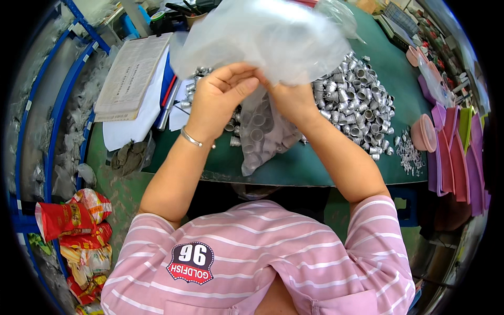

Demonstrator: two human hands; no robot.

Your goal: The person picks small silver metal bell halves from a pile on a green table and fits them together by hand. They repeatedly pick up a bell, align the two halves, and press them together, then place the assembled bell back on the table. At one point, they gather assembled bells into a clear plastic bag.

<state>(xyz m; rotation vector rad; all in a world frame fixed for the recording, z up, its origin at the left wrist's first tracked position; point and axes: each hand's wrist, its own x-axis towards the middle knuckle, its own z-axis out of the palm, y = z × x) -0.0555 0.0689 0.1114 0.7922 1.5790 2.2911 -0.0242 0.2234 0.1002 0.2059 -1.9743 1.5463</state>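
Note:
A large cloudy plastic bag (pixel 262 39) billows over the far side of my hands, slightly blurred. My left hand (pixel 223 97) is closed, its thumb and fingers pinching the bag's edge. Close beside it, my right hand (pixel 291 102) grips the same plastic, and the bag covers part of its fingers. Below and between my hands hangs a clear bag portion (pixel 262 136) with several silver cup-shaped metal pieces inside. Whether it is one bag with the cloudy plastic I cannot tell. A heap of loose silver metal pieces (pixel 357 100) lies right of my right hand.
The green table (pixel 315 170) carries papers (pixel 131 79) and pens at left, and small clear bits (pixel 411 155) by a pink cup (pixel 424 134) at right. Purple and pink bins (pixel 454 152) line the right edge. Blue shelving (pixel 55 105) and red packages (pixel 73 220) stand left.

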